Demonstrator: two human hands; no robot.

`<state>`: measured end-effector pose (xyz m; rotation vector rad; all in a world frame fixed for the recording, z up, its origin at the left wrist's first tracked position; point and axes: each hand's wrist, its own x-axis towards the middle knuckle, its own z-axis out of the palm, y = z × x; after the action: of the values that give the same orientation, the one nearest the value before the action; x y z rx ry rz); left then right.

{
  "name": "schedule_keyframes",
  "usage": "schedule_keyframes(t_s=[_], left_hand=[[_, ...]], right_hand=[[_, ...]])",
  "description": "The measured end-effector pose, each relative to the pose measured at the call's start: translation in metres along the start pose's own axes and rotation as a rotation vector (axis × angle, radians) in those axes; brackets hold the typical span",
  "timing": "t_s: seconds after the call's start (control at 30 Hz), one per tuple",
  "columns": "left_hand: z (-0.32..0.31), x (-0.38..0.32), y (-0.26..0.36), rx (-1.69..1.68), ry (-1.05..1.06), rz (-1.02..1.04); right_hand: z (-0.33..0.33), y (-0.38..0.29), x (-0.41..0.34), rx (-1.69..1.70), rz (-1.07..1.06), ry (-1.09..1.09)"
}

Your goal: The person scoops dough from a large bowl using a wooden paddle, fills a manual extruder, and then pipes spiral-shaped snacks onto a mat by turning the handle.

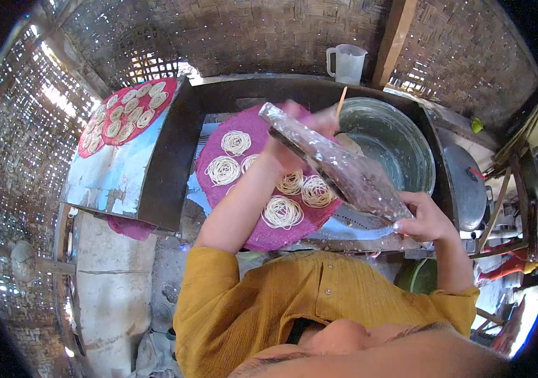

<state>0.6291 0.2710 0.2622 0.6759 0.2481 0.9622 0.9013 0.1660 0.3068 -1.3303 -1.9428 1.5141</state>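
Note:
A worn wooden tool [344,160], board-like and smeared with pale residue, is held tilted above a round purple mat [221,208]. My right hand [422,217] grips its lower right end. My left hand [285,146] is blurred at the upper left end, partly hidden behind the wood; its grip cannot be made out. Coiled nests of pale noodle-like strands [283,212] lie on the mat below. A large round metal basin [394,137], wet and streaked inside, stands just beyond the wood. A thin stick [342,101] rises near the blurred fingers.
Red mats [129,137] with more coiled nests rest on a blue-white panel [103,177] at the left. A dark raised rim [269,87] borders the work surface. Behind it stands a translucent plastic jug [349,64]. At the right are a metal lid [465,186] and a wooden frame [498,210].

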Motion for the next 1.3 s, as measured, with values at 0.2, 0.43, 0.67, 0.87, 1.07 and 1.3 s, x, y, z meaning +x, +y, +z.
schedule_keyframes(t_s=[0.2,0.43,0.67,0.87,1.07,1.3], left_hand=[[-0.029,0.004,-0.055,0.703,0.108,-0.362],[-0.042,-0.010,-0.060,1.316,0.136,-0.270],[-0.019,-0.047,-0.046,2.145,0.232,-0.050],[-0.039,0.002,0.019,0.445,0.403,0.359],[-0.012,0.032,0.077,-0.119,-0.149,0.751],[-0.069,0.049,0.063,-0.167,0.087,0.779]], right_hand=[[-0.005,0.002,0.009,-0.024,-0.107,-0.012],[-0.027,0.008,0.019,-0.015,-0.084,0.019],[-0.057,0.029,0.040,0.256,-0.105,-0.001],[-0.060,0.023,0.071,0.332,-0.172,-0.267],[-0.071,0.006,0.109,0.288,-0.119,-0.471],[-0.075,0.006,0.155,0.011,0.049,-0.395]])
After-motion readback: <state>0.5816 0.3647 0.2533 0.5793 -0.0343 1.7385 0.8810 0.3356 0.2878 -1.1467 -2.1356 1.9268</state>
